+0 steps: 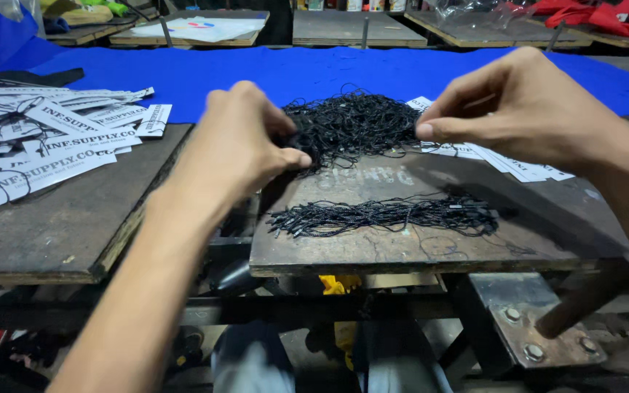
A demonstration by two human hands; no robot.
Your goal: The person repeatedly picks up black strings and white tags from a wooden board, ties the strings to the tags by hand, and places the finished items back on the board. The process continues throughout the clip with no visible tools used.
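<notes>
On the worn dark wooden table (402, 251) just below the camera lies a tangled heap of thin black strings (351, 124), and both hands work at it. The left hand (238, 142) is curled narrow, its fingertips pinched into the heap's left edge; the right hand (518, 109) pinches with thumb and forefinger at the heap's right edge, apparently on a strand, though the strand itself is too fine to make out. Nearer the front edge a straightened bundle of the same black strings (384, 216) lies in a row.

Pulling one strand well seems to call for a light pinch and a slow draw sideways, so the rest does not drag along.

Open board remains between heap and bundle. White printed paper tags (45, 142) crowd the neighbouring board to the left, more white tags (507, 161) lie under the right hand, and a blue cloth (314, 73) spreads behind. A gap separates the two boards.
</notes>
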